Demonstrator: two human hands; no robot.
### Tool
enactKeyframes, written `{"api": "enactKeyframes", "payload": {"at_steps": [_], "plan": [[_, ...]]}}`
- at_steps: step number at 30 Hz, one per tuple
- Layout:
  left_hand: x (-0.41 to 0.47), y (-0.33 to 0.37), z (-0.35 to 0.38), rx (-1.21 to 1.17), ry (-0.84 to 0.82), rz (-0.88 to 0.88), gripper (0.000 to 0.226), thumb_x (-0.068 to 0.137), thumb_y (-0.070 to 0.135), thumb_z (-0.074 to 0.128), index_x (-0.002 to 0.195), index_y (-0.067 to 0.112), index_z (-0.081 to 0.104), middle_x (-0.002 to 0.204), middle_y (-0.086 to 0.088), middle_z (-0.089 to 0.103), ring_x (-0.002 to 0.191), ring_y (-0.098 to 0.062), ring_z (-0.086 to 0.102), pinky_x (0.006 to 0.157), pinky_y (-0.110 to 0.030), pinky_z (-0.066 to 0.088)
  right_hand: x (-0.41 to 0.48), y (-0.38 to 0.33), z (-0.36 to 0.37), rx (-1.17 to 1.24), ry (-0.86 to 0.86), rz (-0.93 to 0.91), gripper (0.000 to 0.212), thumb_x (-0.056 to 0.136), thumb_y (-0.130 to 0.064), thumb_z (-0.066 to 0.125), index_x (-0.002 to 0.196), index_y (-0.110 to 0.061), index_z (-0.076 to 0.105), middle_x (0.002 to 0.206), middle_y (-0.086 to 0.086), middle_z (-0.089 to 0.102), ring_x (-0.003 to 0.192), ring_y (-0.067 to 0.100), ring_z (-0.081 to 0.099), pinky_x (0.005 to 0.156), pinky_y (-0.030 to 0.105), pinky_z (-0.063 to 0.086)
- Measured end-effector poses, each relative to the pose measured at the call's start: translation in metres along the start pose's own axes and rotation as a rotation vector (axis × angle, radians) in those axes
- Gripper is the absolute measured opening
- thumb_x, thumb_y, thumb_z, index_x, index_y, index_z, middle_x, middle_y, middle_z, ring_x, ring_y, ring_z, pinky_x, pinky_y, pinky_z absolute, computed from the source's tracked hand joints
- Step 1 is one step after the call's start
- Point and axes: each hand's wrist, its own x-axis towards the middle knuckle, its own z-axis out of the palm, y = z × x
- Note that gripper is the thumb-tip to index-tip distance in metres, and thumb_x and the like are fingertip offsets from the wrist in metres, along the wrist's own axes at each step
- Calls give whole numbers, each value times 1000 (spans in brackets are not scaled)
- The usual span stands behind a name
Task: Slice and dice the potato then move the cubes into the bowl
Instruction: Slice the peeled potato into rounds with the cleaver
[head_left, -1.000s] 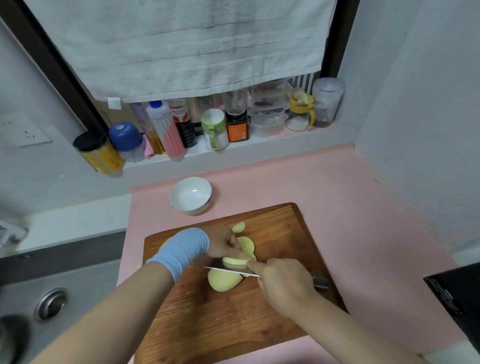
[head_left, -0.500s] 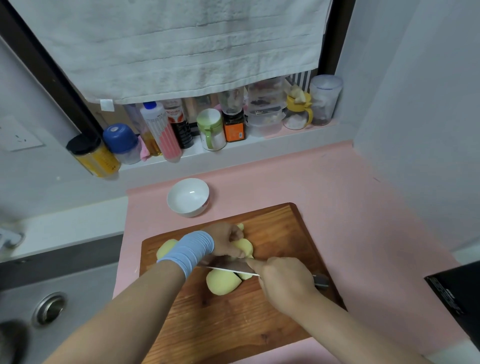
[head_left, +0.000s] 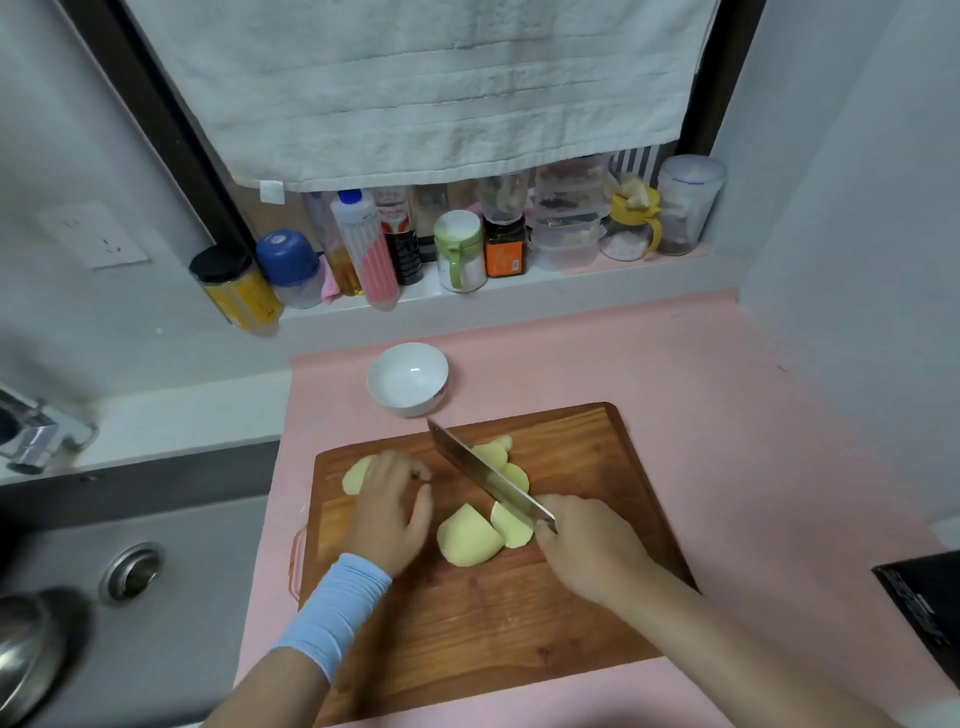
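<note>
Gripping the knife (head_left: 485, 480) by its handle, the right hand (head_left: 589, 553) sits at about 4 o'clock on the wooden cutting board (head_left: 467, 634), fingers curled tight around the grip. The blade slants away toward 11 o'clock, its tip pointing at the white bowl (head_left: 408, 384), which stands on the pink counter (head_left: 727, 441) just past the board's 12 o'clock edge.

A large potato piece (head_left: 465, 543) lies near the board's centre, with a cut slice (head_left: 514, 530) leaning against it beside the blade's heel. More slices (head_left: 496, 452) lie overlapped on the blade's far side, toward 1 o'clock. The left hand (head_left: 392, 512), a blue wristband (head_left: 332, 616) on its wrist, lies palm down with relaxed, uncurled fingers at 9 o'clock, holding nothing and partly covering another potato chunk (head_left: 356, 475). No cubes are visible in the bowl.
</note>
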Motion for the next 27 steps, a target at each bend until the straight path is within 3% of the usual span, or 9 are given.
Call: {"api": "enactKeyframes", "payload": {"at_steps": [3, 6, 15, 27], "plan": [[-32, -8, 22, 29, -198, 59, 14, 86, 24, 56, 97, 17, 61, 100, 8, 51, 93, -16, 50, 84, -32, 44, -11, -11, 2, -15, 19, -22, 19, 102, -28, 44, 95, -30, 62, 80, -7, 66, 74, 15, 61, 61, 31, 46], [-46, -6, 41, 73, -258, 102, 22, 86, 29, 59, 103, 15, 63, 106, 4, 54, 97, -17, 51, 86, -29, 44, -24, -21, 10, -62, 48, -45, 19, 103, -31, 42, 104, -33, 61, 83, -5, 67, 78, 19, 62, 68, 35, 50], [-59, -7, 61, 107, -202, 28, 33, 92, 32, 52, 111, 8, 63, 110, -5, 57, 102, -20, 48, 97, -23, 35, -40, -33, 26, -146, 45, -45, 29, 104, -24, 39, 127, -33, 54, 97, -2, 71, 92, 25, 67, 77, 37, 51], [-63, -8, 72, 56, -112, 45, 23, 90, 23, 50, 110, 12, 49, 113, -4, 49, 105, -20, 44, 101, -19, 28, -45, -34, 21, -117, -22, 47, 28, 104, -20, 40, 123, -29, 57, 103, 1, 70, 98, 28, 66, 78, 36, 48]]}}
